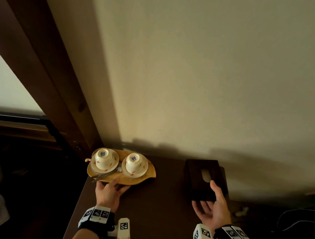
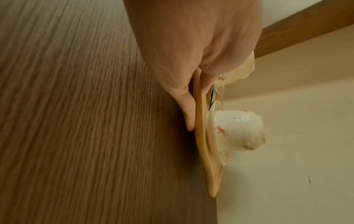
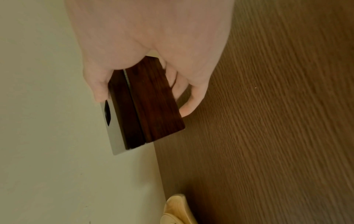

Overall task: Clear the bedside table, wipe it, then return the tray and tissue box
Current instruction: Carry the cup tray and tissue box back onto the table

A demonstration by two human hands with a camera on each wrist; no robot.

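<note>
Tray (image 1: 136,179), pale wood and leaf-shaped, sits at the back left of the dark wood-grain tabletop (image 1: 151,217), close to the wall (image 1: 217,67). It carries two saucers, each with an upturned cup: the left cup (image 1: 103,159) and the right cup (image 1: 134,164). A spoon (image 1: 105,175) lies between the saucers near the front rim. The left hand (image 1: 109,191) grasps the tray's near edge, thumb on top and fingers (image 2: 186,109) underneath against the tabletop, as the left wrist view shows. Whether the tray is lifted cannot be told.

Tissue box (image 1: 205,178), dark wood with an oval slot on top, stands at the back right of the tabletop, well apart from the tray. The right hand (image 1: 212,206) grasps its near end, thumb on top by the slot and fingers (image 3: 191,97) curled round the lower side.
</note>
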